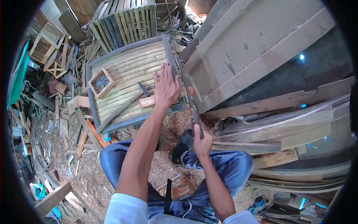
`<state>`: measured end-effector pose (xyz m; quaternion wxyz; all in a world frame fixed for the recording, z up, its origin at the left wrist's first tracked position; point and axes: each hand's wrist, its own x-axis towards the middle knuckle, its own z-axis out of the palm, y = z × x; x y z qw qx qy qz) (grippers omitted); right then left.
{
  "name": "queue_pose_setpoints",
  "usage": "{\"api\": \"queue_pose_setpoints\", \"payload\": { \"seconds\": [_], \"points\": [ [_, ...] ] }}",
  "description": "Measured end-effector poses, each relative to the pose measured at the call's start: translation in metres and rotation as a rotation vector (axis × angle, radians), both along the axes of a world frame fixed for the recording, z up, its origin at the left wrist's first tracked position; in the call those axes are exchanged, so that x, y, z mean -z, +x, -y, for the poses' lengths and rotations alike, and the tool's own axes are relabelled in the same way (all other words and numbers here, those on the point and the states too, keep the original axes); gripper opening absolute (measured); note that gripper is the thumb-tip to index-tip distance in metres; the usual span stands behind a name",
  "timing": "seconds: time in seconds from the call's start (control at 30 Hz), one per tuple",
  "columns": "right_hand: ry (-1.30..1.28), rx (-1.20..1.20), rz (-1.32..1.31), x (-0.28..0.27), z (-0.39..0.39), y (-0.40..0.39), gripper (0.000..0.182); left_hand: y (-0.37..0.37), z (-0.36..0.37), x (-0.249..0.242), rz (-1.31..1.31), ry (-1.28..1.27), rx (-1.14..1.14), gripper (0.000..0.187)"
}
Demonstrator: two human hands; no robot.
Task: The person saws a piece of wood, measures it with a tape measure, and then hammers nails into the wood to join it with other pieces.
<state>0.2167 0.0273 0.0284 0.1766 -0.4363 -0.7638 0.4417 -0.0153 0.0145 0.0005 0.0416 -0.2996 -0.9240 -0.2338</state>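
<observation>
My right hand (201, 143) is closed around the handle of a handsaw (191, 106), whose long narrow blade points away from me along the right edge of a slatted wooden panel (130, 66). Fingers stretched out, my left hand (167, 87) lies flat over the panel's right side. A short wooden piece (147, 101) passes beneath that hand or wrist, and its far end shows near the saw. Left of the hand, a hammer (125, 110) rests across the slats. A small wooden box (109, 86) holding nails sits on the panel's left part.
A slatted crate (126, 28) stands behind the panel. Large dusty boards (257, 52) lean on the right, above stacked planks (246, 147). Wood scraps and sawdust cover the ground (63, 149) at left. A tape measure (107, 137) lies near my knee.
</observation>
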Motion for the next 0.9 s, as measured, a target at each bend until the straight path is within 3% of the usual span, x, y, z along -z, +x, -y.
{"api": "queue_pose_setpoints", "payload": {
  "seconds": [0.23,0.43,0.57,0.63,0.9],
  "points": [
    [0.096,-0.021,0.059,-0.012,0.040,0.061,0.048,0.000,-0.001,0.004,0.005,0.040,-0.019,0.054],
    [0.028,-0.001,0.116,-0.008,0.023,0.056,0.045,0.003,-0.003,0.004,0.017,0.019,0.001,0.053],
    [-0.079,-0.205,0.179,-0.083,0.002,0.061,0.039,0.000,0.002,0.002,0.002,0.007,0.008,0.052],
    [-0.034,-0.340,-0.073,-0.121,0.002,0.057,0.035,0.001,0.002,0.005,-0.024,-0.012,0.004,0.052],
    [-0.074,-0.288,0.046,-0.154,-0.008,0.020,0.031,0.002,0.005,0.007,-0.036,0.046,0.018,0.053]
  ]
}}
